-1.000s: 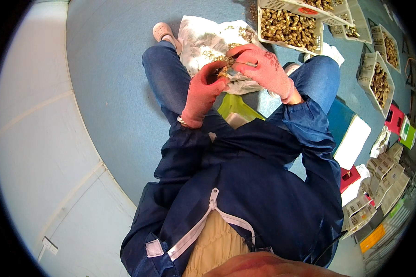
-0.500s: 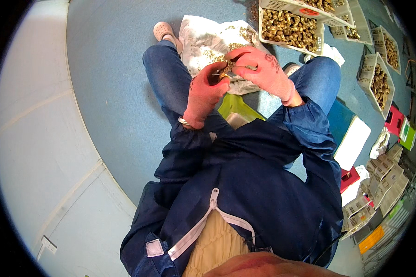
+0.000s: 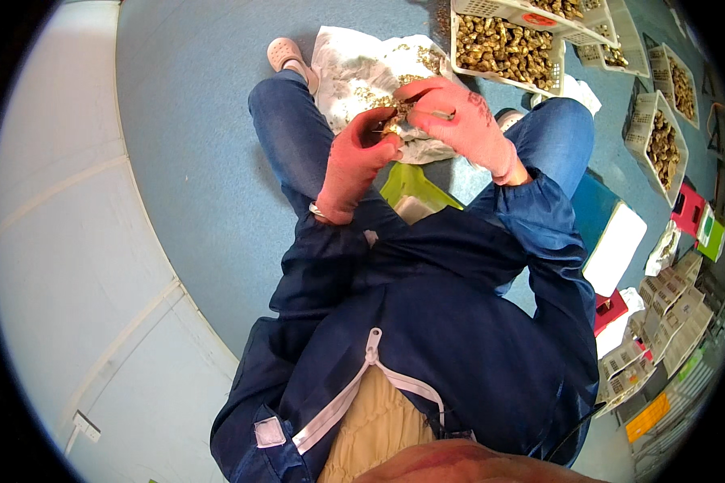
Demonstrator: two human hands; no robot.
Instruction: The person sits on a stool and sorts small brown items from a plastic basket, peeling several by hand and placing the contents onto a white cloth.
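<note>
My left hand (image 3: 352, 167), in a coral-pink glove, pinches a small brown and gold knobbly piece (image 3: 392, 125) between thumb and fingers. It resembles the pieces in the crates, but its kind is unclear. My right hand (image 3: 469, 129), gloved alike, is closed on a slim grey-green handle (image 3: 443, 115) of a small tool, whose working end is hidden among the fingers. The right fingertips meet the piece from the far right side. Beneath both hands a crumpled white sheet (image 3: 342, 60) lies on the floor, scattered with brown and yellowish scraps.
Between my legs sits a lime-green container (image 3: 427, 189). White crates (image 3: 503, 79) of brown pieces stand at the far right, with another crate (image 3: 660, 149) nearer. A blue and white box (image 3: 612, 237) is beside my right leg. Along the left runs a pale wall (image 3: 64, 217).
My right hand has turned slightly and its fingers have shifted a little over the piece. My left hand has barely moved, still gripping it.
</note>
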